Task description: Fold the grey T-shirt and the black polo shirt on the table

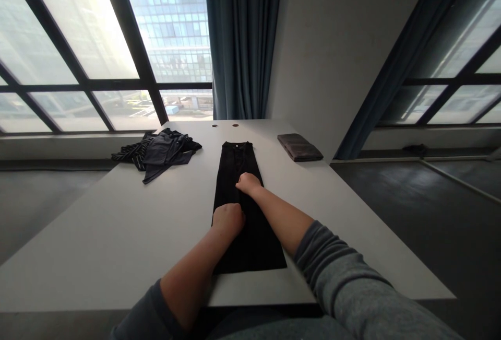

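Observation:
A long black garment (250, 246) lies flat and lengthwise down the middle of the table. Its waistband is at the far end and it widens to a straight hem near me; whether it is a skirt or trousers I cannot tell. Over its middle, my left hand (229, 217) is closed, its fingers mostly hidden behind the knuckles and down at the cloth. Farther up and slightly right, my right hand (248, 182) is also closed, pinching at the fabric along the front of the garment.
The white table (156, 235) reaches toward a window and a blue curtain (243, 42). A loose heap of dark and striped clothes (166, 149) sits at the far left. A dark brown folded cloth item (299, 147) lies at the far right. Two round holes are near the back edge.

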Action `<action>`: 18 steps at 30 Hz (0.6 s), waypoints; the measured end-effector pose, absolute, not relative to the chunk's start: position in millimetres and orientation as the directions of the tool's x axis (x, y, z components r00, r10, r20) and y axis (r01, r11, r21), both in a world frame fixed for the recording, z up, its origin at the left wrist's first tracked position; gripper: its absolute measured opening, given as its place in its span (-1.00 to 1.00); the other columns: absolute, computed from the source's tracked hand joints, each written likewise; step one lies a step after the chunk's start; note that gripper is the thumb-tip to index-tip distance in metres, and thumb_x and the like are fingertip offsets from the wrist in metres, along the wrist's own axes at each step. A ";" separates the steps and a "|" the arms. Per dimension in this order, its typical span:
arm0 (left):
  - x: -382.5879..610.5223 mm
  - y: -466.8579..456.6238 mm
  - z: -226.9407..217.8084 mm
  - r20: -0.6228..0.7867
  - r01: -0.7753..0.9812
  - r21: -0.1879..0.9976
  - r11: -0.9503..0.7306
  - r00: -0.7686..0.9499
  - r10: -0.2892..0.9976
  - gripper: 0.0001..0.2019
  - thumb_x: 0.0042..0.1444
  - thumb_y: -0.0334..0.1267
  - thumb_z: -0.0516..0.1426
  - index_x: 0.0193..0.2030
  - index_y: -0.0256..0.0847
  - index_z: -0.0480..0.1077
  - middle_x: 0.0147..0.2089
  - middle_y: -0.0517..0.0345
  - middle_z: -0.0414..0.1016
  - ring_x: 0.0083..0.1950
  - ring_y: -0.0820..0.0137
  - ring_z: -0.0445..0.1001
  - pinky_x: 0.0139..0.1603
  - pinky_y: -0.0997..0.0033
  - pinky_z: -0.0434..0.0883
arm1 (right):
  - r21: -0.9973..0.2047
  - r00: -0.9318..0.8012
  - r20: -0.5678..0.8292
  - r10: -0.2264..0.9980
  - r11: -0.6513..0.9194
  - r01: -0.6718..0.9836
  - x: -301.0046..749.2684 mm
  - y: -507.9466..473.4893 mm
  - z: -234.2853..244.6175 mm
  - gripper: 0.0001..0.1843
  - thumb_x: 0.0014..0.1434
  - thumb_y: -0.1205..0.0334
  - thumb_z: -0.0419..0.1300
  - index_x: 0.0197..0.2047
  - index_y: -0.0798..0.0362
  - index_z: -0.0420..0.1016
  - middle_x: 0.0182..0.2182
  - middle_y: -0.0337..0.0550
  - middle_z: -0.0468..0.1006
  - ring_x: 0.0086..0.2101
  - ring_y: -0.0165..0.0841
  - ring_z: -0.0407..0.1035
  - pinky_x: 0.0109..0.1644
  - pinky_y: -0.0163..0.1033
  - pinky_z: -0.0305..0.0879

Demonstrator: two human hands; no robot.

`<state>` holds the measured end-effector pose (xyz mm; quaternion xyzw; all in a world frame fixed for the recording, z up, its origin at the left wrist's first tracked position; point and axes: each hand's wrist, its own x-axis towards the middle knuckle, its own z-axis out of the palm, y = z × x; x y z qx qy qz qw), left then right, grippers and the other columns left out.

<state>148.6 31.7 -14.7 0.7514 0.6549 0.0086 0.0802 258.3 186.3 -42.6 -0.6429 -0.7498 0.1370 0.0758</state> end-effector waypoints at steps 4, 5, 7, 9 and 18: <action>149.1 30.9 -23.2 -0.072 0.966 0.162 -0.201 0.214 0.974 -0.67 0.40 -0.14 0.02 -0.04 -0.24 0.58 -0.09 -0.15 0.67 0.01 0.11 0.65 -0.03 0.21 0.50 | -0.300 -0.168 -0.003 0.986 0.160 0.940 265.7 188.8 -44.6 -0.73 0.30 0.18 0.22 -0.07 0.12 0.69 -0.07 0.05 0.67 -0.04 -0.22 0.55 -0.02 -0.30 0.36; 148.5 31.3 -24.5 -0.088 0.961 0.172 -0.215 0.233 0.969 -0.67 0.41 -0.13 0.02 -0.05 -0.23 0.57 -0.09 -0.13 0.67 0.01 0.11 0.65 -0.04 0.21 0.50 | -0.301 -0.172 0.006 0.985 0.165 0.939 268.2 187.3 -46.6 -0.74 0.30 0.19 0.22 -0.07 0.12 0.68 -0.07 0.04 0.67 -0.05 -0.23 0.55 -0.01 -0.29 0.36; 146.5 32.2 -26.2 -0.097 0.954 0.192 -0.231 0.253 0.963 -0.66 0.42 -0.09 0.01 -0.06 -0.22 0.56 -0.11 -0.12 0.67 -0.01 0.11 0.64 -0.03 0.19 0.49 | -0.309 -0.178 0.013 0.984 0.173 0.935 273.4 181.8 -52.0 -0.75 0.32 0.18 0.21 -0.06 0.11 0.65 -0.09 0.00 0.66 -0.08 -0.26 0.53 -0.01 -0.30 0.35; 143.9 32.5 -28.5 -0.036 0.950 0.201 -0.238 0.250 0.968 -0.66 0.43 -0.08 0.02 -0.05 -0.22 0.54 -0.09 -0.12 0.66 0.01 0.11 0.62 0.04 0.16 0.48 | -0.323 -0.199 0.055 0.979 0.206 0.924 278.4 175.1 -58.0 -0.74 0.37 0.15 0.18 -0.02 0.10 0.62 -0.05 -0.02 0.63 -0.07 -0.30 0.51 0.04 -0.30 0.35; 135.3 18.6 -78.6 0.067 0.917 0.157 -0.366 0.360 0.930 -0.35 0.46 0.02 -0.06 0.53 -0.37 0.15 0.60 -0.22 0.03 0.62 -0.02 -0.05 0.57 -0.13 -0.02 | -0.252 -0.463 0.158 0.872 0.489 0.835 279.9 175.2 -72.7 -0.51 0.48 0.12 0.05 0.37 0.09 0.40 0.39 0.05 0.32 0.39 -0.23 0.13 0.50 -0.02 0.01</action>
